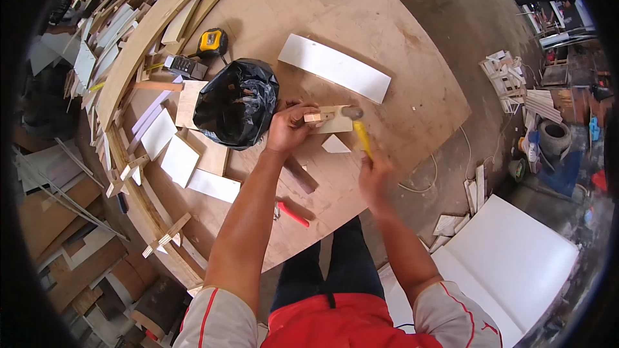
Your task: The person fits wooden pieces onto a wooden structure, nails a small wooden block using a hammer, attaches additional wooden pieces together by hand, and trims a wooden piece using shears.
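My left hand (287,130) is closed around the near end of a small wooden block (330,116), holding it down at the middle of the worktable (387,32). In my right hand (378,179) is a hammer (362,136) with a yellow handle. Its grey head is over the block's right end; whether it touches the wood I cannot tell. The right hand is a little blurred. A small white offcut (336,144) lies just below the block. Red-handled pliers (293,214) rest near the table's front edge, beside my left forearm.
A black plastic-lined bin (238,104) stands left of my left hand. Behind it sit a yellow tape measure (213,42) and a small box (185,66). A long white board (334,67) lies farther back. Wood strips (138,38) crowd the left edge; white panels (509,251) lean at the right.
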Demonstrator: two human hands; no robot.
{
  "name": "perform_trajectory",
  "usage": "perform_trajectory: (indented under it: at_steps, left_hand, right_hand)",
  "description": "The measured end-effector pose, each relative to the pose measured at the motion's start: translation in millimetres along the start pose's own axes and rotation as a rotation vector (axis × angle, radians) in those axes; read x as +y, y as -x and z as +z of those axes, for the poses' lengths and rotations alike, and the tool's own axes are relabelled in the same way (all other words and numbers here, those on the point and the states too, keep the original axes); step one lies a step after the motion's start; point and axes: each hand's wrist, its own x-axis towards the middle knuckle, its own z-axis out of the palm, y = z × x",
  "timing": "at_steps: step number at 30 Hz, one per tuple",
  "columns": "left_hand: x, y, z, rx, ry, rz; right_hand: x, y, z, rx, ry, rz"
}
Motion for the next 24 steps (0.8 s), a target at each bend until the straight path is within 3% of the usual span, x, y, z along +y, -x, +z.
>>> perform_trajectory:
  at_steps: [6, 9, 12, 16, 19, 24]
  left_hand:
    - [9.8, 0.2, -4.5, -0.085, -0.057, -0.068]
    - [33.3, -2.0, -12.0, -0.181, -0.052, -0.228]
    - [53.5, -3.5, -14.9, -0.147, -0.382, -0.108]
    - [43.0, 1.4, -11.9, -0.147, -0.509, -0.092]
    - [50.0, 1.1, -11.0, -0.132, -0.503, -0.115]
    - [52.5, 9.6, -7.8, -0.098, -0.433, -0.051]
  right_hand:
    - [48.8, -51.7, -33.8, 0.116, 0.213, 0.06]
    - [80.7, -77.2, -28.7, 0.11, 0.309, 0.076]
    - [94.7, -99.3, -28.5, 0.153, 0.392, -0.049]
    - [66.1, -113.5, -37.5, 0.216, 0.436, -0.141]
    - [53.4, -104.4, -13.0, -0.065, -0.018, -0.21]
    - [13.9, -118.4, -1.2, -0.408, -0.51, -0.055]
